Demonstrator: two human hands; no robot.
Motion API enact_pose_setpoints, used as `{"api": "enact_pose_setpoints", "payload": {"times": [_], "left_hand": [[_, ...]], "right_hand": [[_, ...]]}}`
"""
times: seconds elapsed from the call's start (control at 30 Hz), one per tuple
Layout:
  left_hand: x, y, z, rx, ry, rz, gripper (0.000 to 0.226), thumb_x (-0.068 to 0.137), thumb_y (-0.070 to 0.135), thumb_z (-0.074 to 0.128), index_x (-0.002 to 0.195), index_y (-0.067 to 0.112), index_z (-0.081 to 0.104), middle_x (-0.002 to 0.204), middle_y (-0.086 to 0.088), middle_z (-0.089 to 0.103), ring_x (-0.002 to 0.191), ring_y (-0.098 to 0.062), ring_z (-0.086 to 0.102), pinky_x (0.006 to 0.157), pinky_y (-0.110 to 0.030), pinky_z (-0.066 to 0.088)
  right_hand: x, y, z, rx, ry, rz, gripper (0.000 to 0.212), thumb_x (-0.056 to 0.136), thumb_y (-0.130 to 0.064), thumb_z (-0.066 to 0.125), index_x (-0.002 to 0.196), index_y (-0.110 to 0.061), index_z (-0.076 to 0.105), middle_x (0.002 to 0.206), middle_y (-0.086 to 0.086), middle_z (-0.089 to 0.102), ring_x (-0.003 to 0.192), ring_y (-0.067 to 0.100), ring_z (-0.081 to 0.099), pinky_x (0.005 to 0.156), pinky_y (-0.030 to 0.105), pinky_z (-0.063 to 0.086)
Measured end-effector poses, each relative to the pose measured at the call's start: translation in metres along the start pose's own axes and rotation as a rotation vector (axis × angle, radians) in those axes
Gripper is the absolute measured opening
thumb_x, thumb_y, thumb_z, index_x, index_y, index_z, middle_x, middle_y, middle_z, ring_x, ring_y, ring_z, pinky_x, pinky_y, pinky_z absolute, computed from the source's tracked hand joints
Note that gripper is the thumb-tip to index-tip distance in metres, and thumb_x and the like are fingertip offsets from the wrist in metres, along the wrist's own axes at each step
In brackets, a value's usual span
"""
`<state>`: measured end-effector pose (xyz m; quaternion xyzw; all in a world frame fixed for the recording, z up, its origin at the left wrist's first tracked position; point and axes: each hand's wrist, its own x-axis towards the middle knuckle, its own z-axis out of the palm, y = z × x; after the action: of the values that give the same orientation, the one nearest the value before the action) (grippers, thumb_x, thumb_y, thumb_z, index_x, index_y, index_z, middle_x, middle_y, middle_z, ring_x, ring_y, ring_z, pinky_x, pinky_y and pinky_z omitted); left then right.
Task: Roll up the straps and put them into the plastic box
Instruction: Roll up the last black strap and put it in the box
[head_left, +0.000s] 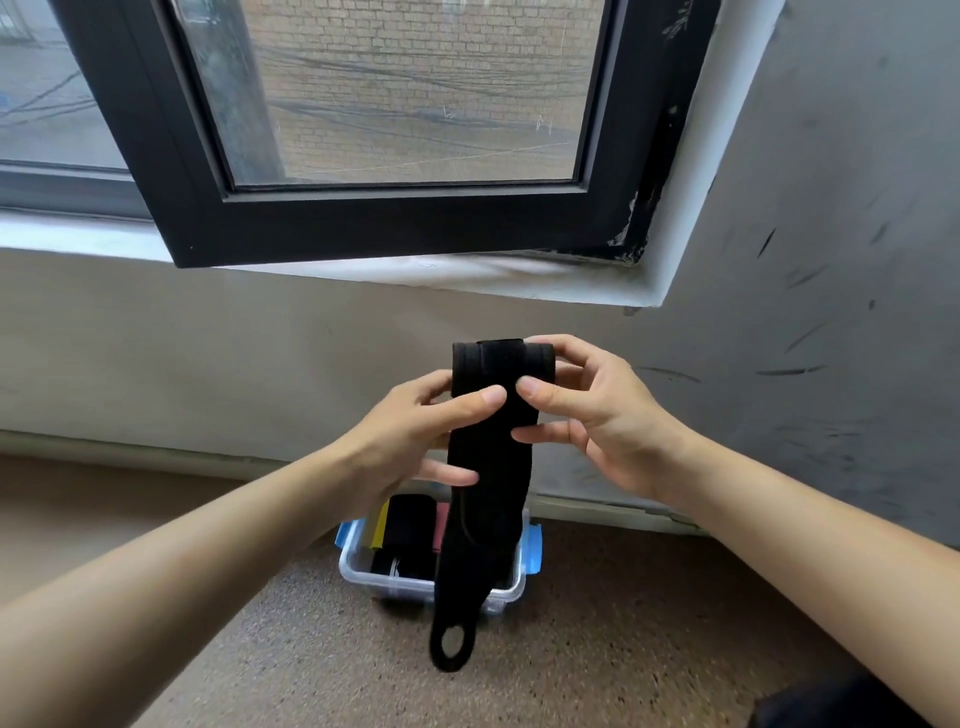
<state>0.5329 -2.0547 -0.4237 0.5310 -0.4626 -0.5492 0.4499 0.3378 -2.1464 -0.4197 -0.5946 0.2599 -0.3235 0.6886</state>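
Left hand (415, 436) and right hand (597, 415), each grip pinching the black strap (488, 457) at its rolled top, seemingly to coil it above the plastic box (431, 587).

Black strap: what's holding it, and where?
Left hand and right hand pinch the black strap near its rolled top; its tail hangs free.

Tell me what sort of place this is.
Probably a bare indoor room, perhaps unfinished or used for storage. A black-framed window is set in a scuffed grey wall, the floor is speckled brown, and the plastic box sits straight on that floor, not on a table.
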Motion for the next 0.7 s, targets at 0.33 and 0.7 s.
{"api": "enact_pose_setpoints", "payload": {"times": [0.33, 0.7], "left_hand": [[-0.0020, 0.0048, 0.0067, -0.122, 0.124, 0.008, 0.045, 0.078, 0.042, 0.077, 0.120, 0.025, 0.074, 0.113, 0.000, 0.078, 0.101, -0.020, 0.076, 0.066, -0.025, 0.058], [-0.0017, -0.0025, 0.0053, -0.055, 0.163, 0.244, 0.053, 0.080, -0.001, 0.080, 0.126, 0.020, 0.064, 0.114, -0.008, 0.072, 0.101, -0.020, 0.074, 0.072, -0.029, 0.060]], "right_hand": [[-0.0018, 0.0081, 0.0036, -0.316, -0.009, -0.152, 0.047, 0.083, 0.007, 0.078, 0.118, -0.018, 0.060, 0.120, 0.008, 0.066, 0.106, 0.024, 0.072, 0.065, 0.042, 0.062], [-0.0027, 0.0023, 0.0080, -0.026, -0.073, 0.142, 0.040, 0.088, -0.035, 0.069, 0.123, -0.015, 0.066, 0.114, 0.007, 0.073, 0.104, 0.031, 0.074, 0.073, 0.042, 0.061]]}}
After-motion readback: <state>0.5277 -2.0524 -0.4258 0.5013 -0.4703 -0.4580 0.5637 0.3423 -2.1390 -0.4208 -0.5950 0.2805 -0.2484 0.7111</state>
